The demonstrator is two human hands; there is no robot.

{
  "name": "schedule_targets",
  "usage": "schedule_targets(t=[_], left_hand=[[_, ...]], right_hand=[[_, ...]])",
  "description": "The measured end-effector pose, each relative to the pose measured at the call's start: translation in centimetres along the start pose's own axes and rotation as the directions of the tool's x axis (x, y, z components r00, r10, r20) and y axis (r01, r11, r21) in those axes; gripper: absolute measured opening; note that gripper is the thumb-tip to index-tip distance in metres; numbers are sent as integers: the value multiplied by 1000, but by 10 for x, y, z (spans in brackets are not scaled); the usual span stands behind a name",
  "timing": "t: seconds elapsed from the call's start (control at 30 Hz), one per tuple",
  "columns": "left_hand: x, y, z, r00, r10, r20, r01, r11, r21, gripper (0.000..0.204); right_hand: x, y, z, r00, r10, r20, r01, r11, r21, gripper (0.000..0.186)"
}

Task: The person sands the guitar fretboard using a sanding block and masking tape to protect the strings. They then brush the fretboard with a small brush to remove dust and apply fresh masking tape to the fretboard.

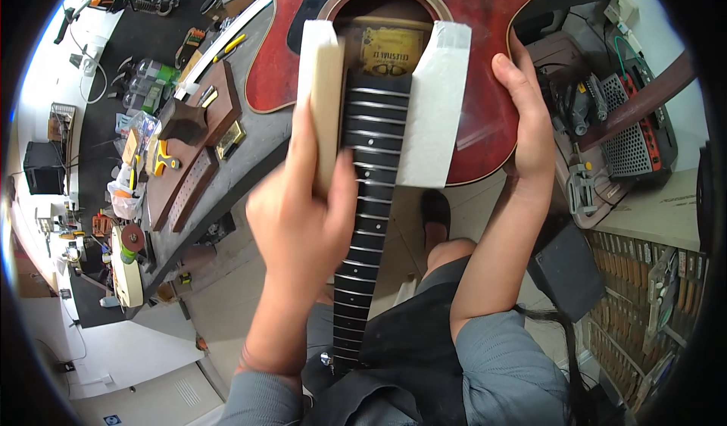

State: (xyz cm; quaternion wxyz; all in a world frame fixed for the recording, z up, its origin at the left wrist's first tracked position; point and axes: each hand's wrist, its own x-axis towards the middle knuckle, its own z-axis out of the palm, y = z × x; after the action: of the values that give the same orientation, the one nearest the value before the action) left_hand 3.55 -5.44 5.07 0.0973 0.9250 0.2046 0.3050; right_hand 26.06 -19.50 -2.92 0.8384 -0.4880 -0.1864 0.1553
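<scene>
A red acoustic guitar (492, 17) lies face up, its body at the far side and its neck running toward me. White masking sheets (435, 115) cover the top on both sides of the dark fretboard (369, 199), which has shiny metal frets. My left hand (291, 206) is closed around a long, pale wooden block (327, 108), held along the fretboard's left edge; the block's underside is hidden. On the right, my right hand (526, 123) grips the rim of the body, its thumb on top and its fingers mostly hidden behind the edge.
A dark workbench (257, 153) on the left carries brown wooden pieces (227, 104), a yellow-handled tool (163, 157) and bottles (148, 85). To the right are a red-and-black perforated machine (628, 123) and a rack of many narrow pieces (628, 282). My shoe (435, 208) is beneath the guitar.
</scene>
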Motion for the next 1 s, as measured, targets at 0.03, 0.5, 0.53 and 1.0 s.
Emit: schedule_targets(t=[0.03,0.5,0.53,1.0], left_hand=[[19,7,4,1000,-30,3,30,1000,-1,67],[15,1,10,999,5,-34,-5,1000,9,71],[5,-1,6,1000,13,-20,-13,1000,9,72],[-23,-3,-4,1000,20,16,-20,1000,0,75]], right_hand=[[-2,-1,2,1000,16,14,-17,999,27,85],[-2,-6,1,1000,11,26,-12,999,49,82],[-2,-8,2,1000,20,22,-21,998,57,82],[-4,-7,2,1000,25,-9,-25,999,40,81]])
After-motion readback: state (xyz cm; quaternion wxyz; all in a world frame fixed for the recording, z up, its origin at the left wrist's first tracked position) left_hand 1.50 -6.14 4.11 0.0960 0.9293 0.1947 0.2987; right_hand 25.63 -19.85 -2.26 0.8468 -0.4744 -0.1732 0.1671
